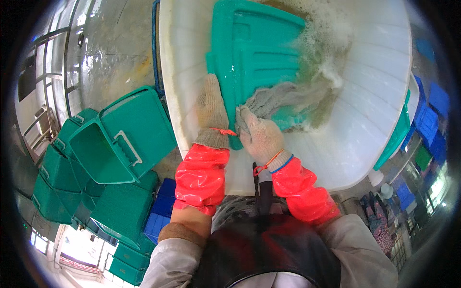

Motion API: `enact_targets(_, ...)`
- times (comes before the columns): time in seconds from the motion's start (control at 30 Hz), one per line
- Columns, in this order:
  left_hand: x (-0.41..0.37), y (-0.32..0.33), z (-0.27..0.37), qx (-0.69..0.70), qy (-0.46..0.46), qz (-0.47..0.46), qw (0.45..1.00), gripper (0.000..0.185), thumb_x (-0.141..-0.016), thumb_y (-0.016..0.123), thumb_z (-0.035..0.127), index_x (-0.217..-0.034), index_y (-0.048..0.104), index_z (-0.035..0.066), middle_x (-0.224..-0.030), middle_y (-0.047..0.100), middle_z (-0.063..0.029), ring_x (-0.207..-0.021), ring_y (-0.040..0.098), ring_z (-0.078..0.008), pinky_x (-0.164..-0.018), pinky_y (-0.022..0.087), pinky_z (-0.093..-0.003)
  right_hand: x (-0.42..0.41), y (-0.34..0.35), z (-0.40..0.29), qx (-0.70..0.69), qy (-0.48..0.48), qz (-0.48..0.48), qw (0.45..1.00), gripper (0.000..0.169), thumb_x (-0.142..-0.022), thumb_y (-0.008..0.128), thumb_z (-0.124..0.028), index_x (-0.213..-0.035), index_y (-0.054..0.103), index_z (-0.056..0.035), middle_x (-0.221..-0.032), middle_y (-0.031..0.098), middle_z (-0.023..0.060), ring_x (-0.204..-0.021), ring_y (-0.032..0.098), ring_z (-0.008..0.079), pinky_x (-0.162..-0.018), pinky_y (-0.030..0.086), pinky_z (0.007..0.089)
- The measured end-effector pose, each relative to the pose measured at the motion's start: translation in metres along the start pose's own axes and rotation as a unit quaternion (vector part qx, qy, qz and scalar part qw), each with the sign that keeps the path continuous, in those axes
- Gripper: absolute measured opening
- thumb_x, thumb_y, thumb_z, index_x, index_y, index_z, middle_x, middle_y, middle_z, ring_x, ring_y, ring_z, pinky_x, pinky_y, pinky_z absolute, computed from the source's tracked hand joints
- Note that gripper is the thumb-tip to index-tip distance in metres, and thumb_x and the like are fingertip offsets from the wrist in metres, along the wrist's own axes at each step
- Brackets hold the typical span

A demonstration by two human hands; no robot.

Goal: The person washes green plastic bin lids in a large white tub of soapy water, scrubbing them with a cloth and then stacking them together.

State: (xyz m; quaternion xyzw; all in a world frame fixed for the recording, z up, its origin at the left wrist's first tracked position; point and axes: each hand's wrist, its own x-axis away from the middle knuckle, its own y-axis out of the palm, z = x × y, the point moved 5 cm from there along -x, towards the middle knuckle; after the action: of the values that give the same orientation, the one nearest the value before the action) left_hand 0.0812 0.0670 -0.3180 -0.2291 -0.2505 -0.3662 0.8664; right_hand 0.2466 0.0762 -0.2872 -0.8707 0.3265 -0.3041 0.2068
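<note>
A green plastic lid [266,39] stands tilted in a large white plastic tub [378,72], partly under murky, foamy water [324,64]. My left hand [211,108], in a knitted glove over a red sleeve, lies along the lid's left edge with its fingers extended. My right hand [260,135], gloved likewise, grips a wet grey cloth [277,97] against the lid near its lower end. The cloth trails into the water, where another green part [288,118] shows beneath the surface.
Several green plastic bins [144,122] with white handles are piled left of the tub, beside blue bins [164,201]. Past the tub's right rim are a green lid [394,133] and blue containers [426,118]. Wet floor [115,46] shows at the upper left.
</note>
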Motion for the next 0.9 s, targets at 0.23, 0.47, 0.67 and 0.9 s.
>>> enact_targets(0.23,0.001,-0.002,0.002,0.029,0.000,0.020,0.999,0.066,-0.107,0.050,0.054,-0.127,0.066,-0.007,-0.115,0.071,-0.0123,-0.100,0.064,-0.0190,-0.088,0.053,-0.0350,-0.008,-0.008,0.003,0.234,-0.019,-0.163,0.958,0.033,-0.090,0.064,-0.023,-0.119,0.063,-0.0081,-0.076,0.071,0.0161,-0.075,0.072,0.0385,-0.065,0.051,0.0561)
enact_targets(0.47,0.006,0.001,-0.003,0.004,-0.007,0.056,0.998,0.067,-0.107,0.049,0.055,-0.115,0.071,-0.008,-0.098,0.071,-0.0109,-0.089,0.061,-0.0163,-0.080,0.051,-0.0365,-0.008,-0.001,-0.014,0.168,-0.013,-0.112,0.979,0.025,-0.091,0.063,-0.024,-0.112,0.066,-0.0101,-0.078,0.071,0.0171,-0.077,0.071,0.0404,-0.067,0.053,0.0562)
enact_targets(0.67,0.004,-0.002,0.002,-0.003,-0.036,0.031,0.999,0.068,-0.108,0.047,0.055,-0.127,0.065,-0.007,-0.115,0.069,-0.0137,-0.102,0.063,-0.0206,-0.089,0.051,-0.0365,-0.006,-0.008,0.009,0.204,-0.037,-0.144,0.968,0.020,-0.090,0.064,-0.021,-0.104,0.066,-0.0073,-0.077,0.072,0.0155,-0.074,0.072,0.0383,-0.062,0.053,0.0513)
enact_targets(0.9,0.004,0.002,0.002,-0.019,0.008,0.075,0.997,0.068,-0.107,0.048,0.058,-0.097,0.071,-0.006,-0.078,0.059,-0.0023,-0.074,0.050,-0.0132,-0.064,0.044,-0.0368,-0.017,0.002,-0.018,0.230,-0.045,-0.053,0.971,0.018,-0.087,0.068,-0.023,-0.098,0.065,-0.0079,-0.074,0.070,0.0166,-0.070,0.069,0.0401,-0.059,0.049,0.0528)
